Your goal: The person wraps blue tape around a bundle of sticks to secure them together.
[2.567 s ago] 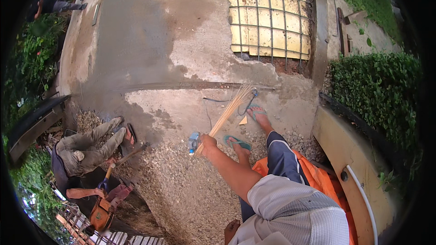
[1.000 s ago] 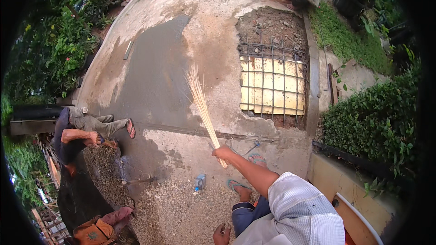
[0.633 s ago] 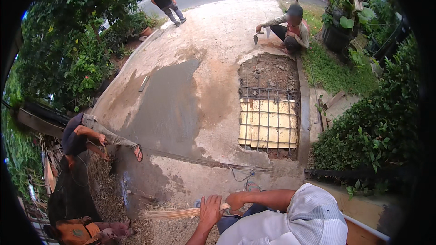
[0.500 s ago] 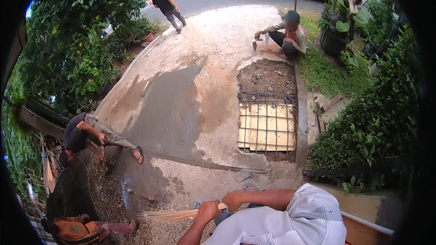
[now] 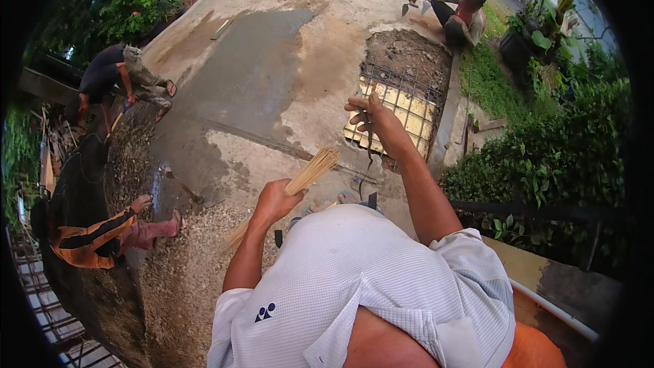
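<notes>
While spread across the upper centre of the frame, half dark and damp, half pale and dry, the concrete slab (image 5: 272, 61) takes most of the room, with a square pit of steel mesh over yellow boards (image 5: 402, 95) at centre right, gravel (image 5: 177, 252) at lower left, hedge (image 5: 558, 157) at right. Crouched at upper left, lower left and upper right, three other workers; plenty of open ground between. At centre, closed round the middle of a stick broom (image 5: 293, 191), the left hand (image 5: 276, 199), bristle bundle slanting up right. Probably light, stiff as a bundle yet springy at the tips; best gripped where bound tight. Raised just above, the right hand (image 5: 375, 119), fingers curled on a thin dark cord (image 5: 368, 150) dangling limp; likely soft, easily slipped, better pinched firmly.
</notes>
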`<action>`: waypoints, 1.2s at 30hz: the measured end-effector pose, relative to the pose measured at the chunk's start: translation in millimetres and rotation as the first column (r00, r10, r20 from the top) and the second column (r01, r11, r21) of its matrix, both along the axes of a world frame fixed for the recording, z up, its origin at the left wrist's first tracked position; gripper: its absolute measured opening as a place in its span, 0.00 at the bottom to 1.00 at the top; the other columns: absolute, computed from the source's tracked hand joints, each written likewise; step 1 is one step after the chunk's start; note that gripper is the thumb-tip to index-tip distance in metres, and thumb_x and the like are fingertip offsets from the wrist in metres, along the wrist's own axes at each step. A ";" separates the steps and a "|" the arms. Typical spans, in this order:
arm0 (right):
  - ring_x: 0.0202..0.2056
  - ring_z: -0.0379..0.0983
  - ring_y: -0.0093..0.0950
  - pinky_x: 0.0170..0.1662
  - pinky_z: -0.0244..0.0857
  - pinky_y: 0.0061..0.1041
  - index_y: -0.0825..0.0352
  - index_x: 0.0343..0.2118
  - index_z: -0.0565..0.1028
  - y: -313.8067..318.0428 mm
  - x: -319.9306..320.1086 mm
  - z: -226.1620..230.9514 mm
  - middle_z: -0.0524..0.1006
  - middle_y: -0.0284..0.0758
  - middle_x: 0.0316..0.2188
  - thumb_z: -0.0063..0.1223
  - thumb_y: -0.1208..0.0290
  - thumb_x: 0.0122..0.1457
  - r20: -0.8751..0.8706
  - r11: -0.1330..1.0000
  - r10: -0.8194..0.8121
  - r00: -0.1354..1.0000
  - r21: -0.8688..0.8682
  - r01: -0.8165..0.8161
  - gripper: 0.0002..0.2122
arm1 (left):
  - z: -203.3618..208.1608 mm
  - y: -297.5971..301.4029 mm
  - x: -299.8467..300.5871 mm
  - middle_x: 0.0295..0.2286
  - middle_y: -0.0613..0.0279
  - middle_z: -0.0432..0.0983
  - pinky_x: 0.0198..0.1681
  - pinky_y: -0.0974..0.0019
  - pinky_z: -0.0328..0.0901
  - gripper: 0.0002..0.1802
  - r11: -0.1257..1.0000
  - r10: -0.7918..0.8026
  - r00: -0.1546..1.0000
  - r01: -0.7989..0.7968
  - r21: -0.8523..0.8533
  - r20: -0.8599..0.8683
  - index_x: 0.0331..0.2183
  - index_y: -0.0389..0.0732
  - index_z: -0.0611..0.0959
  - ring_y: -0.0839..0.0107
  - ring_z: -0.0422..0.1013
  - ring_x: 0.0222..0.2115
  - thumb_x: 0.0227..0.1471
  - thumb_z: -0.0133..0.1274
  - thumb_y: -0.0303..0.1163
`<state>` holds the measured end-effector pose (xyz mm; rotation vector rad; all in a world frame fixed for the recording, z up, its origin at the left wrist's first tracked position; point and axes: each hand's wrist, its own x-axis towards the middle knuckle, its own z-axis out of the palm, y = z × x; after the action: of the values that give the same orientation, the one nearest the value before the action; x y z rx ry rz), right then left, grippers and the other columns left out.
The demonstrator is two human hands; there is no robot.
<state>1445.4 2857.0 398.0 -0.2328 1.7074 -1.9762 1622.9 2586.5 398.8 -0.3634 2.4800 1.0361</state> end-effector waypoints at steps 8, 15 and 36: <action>0.42 0.69 0.24 0.48 0.65 0.25 0.72 0.66 0.61 -102.2 59.5 -7.1 0.72 0.34 0.56 0.31 0.27 0.62 0.027 0.912 0.397 0.917 0.106 -0.397 0.47 | 5.1 -13.2 17.9 0.27 0.44 0.81 0.36 0.52 0.70 0.20 0.992 -0.040 0.998 0.035 -0.124 -0.038 0.31 0.36 0.86 0.46 0.78 0.31 0.47 0.65 0.45; 0.39 0.67 0.19 0.43 0.66 0.20 0.71 0.66 0.61 -101.0 48.0 -5.4 0.72 0.30 0.53 0.31 0.27 0.62 0.298 0.951 0.306 0.904 -0.128 -0.280 0.47 | 6.1 -22.4 23.6 0.26 0.46 0.82 0.36 0.53 0.70 0.20 1.000 -0.012 1.000 0.012 -0.012 0.014 0.32 0.36 0.86 0.48 0.79 0.30 0.47 0.65 0.44; 0.33 0.73 0.33 0.34 0.67 0.30 0.63 0.39 0.81 -52.0 61.8 9.6 0.72 0.36 0.31 0.66 0.77 0.52 -0.760 0.925 0.297 0.579 0.380 0.024 0.11 | 6.3 -8.2 5.8 0.27 0.43 0.81 0.36 0.48 0.70 0.18 0.943 0.072 0.996 -0.052 -0.330 0.048 0.30 0.36 0.85 0.44 0.78 0.31 0.47 0.65 0.43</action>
<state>1507.2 2805.0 407.5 -1.2720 2.4534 -1.4459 1628.7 2578.3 405.1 -0.5686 2.6004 0.6190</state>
